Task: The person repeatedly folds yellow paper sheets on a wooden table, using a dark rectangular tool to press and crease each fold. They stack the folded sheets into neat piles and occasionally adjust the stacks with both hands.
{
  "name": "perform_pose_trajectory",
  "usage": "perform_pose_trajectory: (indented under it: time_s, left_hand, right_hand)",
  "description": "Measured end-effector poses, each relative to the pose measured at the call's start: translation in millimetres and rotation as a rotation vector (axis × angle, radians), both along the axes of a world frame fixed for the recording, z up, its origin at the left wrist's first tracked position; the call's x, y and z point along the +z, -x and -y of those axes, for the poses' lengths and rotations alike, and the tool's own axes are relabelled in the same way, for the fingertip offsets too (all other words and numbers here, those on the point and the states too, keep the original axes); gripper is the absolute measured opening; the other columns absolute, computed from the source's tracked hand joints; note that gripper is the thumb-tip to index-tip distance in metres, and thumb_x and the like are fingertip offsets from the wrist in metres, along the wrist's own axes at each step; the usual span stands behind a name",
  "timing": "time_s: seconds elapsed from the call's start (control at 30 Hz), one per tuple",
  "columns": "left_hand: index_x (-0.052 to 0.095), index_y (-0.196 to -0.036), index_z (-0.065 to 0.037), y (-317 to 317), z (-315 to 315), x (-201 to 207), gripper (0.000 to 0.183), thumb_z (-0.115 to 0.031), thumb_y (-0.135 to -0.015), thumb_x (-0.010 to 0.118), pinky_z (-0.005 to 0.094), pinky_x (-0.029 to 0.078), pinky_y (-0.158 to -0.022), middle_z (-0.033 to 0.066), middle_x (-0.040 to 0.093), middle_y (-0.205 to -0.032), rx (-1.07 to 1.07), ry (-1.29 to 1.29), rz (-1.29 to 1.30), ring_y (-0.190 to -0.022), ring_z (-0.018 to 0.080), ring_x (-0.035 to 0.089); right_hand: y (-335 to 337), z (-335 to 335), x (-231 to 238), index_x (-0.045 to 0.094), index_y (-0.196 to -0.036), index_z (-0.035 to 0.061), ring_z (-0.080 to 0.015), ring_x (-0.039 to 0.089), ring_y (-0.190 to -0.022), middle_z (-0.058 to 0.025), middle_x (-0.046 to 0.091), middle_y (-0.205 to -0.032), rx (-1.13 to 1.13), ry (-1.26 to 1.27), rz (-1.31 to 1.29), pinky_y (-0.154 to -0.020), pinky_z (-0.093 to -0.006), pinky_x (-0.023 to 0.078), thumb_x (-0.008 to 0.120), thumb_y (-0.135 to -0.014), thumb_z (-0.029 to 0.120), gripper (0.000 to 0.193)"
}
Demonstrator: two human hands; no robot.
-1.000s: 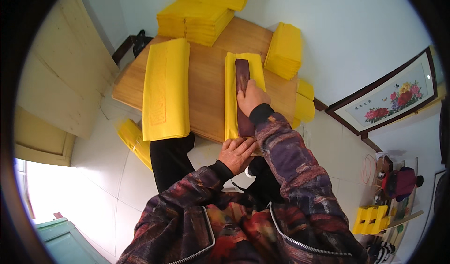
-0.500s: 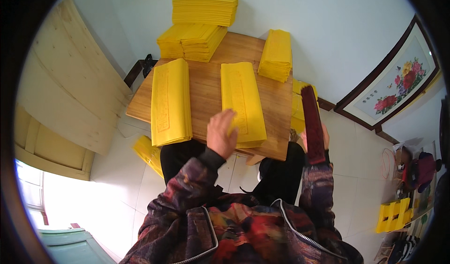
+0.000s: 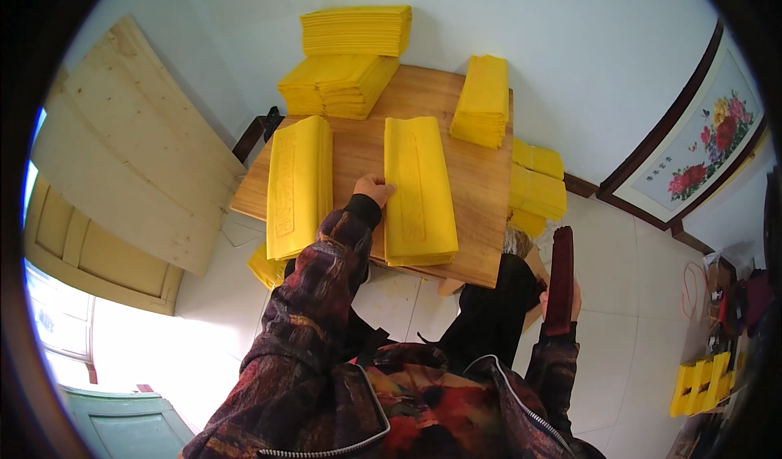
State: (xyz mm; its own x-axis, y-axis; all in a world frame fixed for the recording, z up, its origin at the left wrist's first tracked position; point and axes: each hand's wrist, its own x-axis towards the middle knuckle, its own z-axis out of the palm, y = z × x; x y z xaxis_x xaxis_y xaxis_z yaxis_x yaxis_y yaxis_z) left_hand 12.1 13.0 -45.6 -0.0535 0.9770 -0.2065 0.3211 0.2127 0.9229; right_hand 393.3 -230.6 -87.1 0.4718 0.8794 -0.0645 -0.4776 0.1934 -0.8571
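My left hand (image 3: 374, 188) is closed at the left edge of a stack of yellow folded paper (image 3: 420, 202), its fingertips pinching that edge. A long red printed frame runs down the top sheet. My right hand (image 3: 574, 300), out past the table's right corner, grips a long dark red block (image 3: 560, 280) held upright; the block covers part of the fingers. Left of my left forearm lies another stack of yellow paper (image 3: 300, 190), also with a red print on top.
On the wooden table (image 3: 358, 145), folded yellow bundles (image 3: 342, 84) are piled at the back left, and another stack (image 3: 480, 105) is at the back right. More yellow packs (image 3: 538, 194) lie beyond the right edge. A wooden board (image 3: 138, 149) leans at left; a framed flower picture (image 3: 700, 149) stands at right.
My left hand has moved up and left, from over the right-hand paper stack to its left edge. My right hand, with the dark red block, has moved lower and farther right.
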Motion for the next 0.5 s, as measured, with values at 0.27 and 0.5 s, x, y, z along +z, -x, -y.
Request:
perform_pose_trajectory:
  time_s: [0.27,0.5]
  left_hand:
    - [0.054,-0.081,0.002,0.0,0.5,-11.8,0.013,-0.003,-0.071,0.06,0.0295,0.047,-0.058,0.0098,0.059,-0.071,0.061,-0.212,-0.036,-0.064,0.0182,0.057]
    - [0.048,-0.092,0.001,-8.6,27.2,-8.0,0.018,0.006,-0.076,0.054,0.0276,0.047,-0.064,0.0082,0.057,-0.08,0.145,-0.294,0.348,-0.072,0.0163,0.057]
  right_hand:
    - [-11.7,1.2,-8.0,0.054,-0.099,0.008,-0.014,0.054,-0.056,-0.0053,0.058,-0.079,0.119,0.077,-0.29,-0.044,-0.0255,0.047,0.043,-0.091,0.038,0.033]
    - [-17.5,3.0,-13.6,0.056,-0.096,0.0136,-0.0154,0.052,-0.052,0.0002,0.059,-0.073,0.212,-0.015,-0.27,-0.046,-0.0304,0.039,0.046,-0.09,0.036,0.026]
